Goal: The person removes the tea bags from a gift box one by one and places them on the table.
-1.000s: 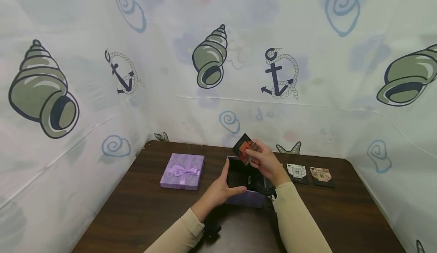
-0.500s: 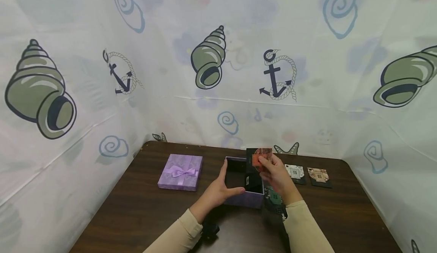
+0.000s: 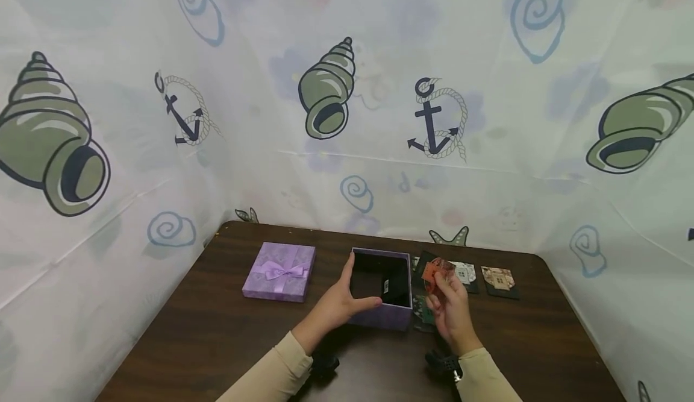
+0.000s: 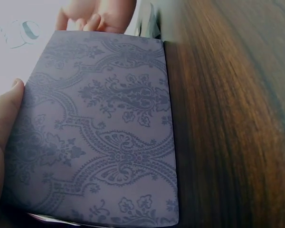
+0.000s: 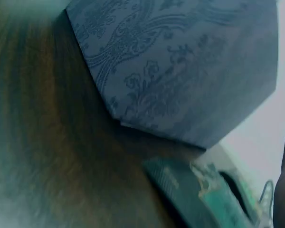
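Observation:
An open purple box with a dark inside stands mid-table; its patterned wall fills the left wrist view. My left hand grips its near left corner, fingers along the left side and thumb on the near edge. Right of the box, my right hand pinches a dark card with a red-orange picture, held above other cards. Below it a green-pictured card lies against the box's right side, seen blurred in the right wrist view.
The purple lid with its ribbon bow lies left of the box. A white-pictured card and a beige-pictured card lie at the right on the brown table. A printed cloth hangs behind.
My right hand has carried the red-orange card from above the box to its right, over the laid cards. My left hand keeps its grip on the box. The head view shifts slightly.

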{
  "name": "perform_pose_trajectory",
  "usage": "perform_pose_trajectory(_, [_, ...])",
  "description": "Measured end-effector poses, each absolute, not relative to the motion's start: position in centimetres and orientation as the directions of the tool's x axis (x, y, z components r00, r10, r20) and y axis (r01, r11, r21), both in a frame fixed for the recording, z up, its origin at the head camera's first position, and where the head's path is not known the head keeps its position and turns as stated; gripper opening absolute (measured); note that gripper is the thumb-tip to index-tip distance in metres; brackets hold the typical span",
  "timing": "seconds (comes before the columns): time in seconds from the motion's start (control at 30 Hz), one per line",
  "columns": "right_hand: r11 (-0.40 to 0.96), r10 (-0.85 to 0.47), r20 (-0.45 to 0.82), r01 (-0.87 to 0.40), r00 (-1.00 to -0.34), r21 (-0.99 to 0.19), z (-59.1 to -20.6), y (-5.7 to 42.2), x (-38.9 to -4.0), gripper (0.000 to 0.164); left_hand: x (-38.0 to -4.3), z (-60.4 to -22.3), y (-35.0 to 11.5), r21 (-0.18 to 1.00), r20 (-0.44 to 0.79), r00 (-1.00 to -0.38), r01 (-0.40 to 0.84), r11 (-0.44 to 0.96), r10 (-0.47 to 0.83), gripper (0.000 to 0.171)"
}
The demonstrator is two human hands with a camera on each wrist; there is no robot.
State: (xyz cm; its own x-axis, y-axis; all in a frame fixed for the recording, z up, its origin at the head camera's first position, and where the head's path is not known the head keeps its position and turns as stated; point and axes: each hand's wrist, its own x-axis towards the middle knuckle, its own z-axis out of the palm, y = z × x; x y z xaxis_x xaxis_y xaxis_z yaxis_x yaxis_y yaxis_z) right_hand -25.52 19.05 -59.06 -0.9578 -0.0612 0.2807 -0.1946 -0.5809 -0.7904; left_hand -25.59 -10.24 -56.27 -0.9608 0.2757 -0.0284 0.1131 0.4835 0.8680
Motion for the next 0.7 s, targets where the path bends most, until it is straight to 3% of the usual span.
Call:
perform_pose_trajectory(0.1, [-0.661,-0.057,0.293,-0.184,-0.954,-0.728,-59.5,20.0,-25.1,0.021,-25.7,-56.1,-10.3,0.868,-0.035,-0.96,0.108,0.484,0.276,0.133])
perform_pose_trajectory(0.2, [-0.657,-0.016,0.278,-0.2,-0.96,-0.727,-59.8,21.0,-24.6,0.02,-25.8,-56.2,-10.4,0.87,-0.035,-0.96,0.108,0.482,0.279,0.133])
perform_pose_trajectory(0.47, [-0.464,0.084,0.224,-0.237,-0.971,-0.853,-60.6,24.1,-23.6,0.022,-25.9,-56.4,-10.4,0.871,-0.023,-0.961,0.117,0.478,0.277,0.134])
perform_pose_trajectory(0.7, [-0.294,0.112,0.16,-0.187,-0.981,-0.937,-61.0,26.3,-22.5,0.052,-26.0,-56.4,-10.3,0.866,-0.027,-0.961,0.115,0.487,0.275,0.133])
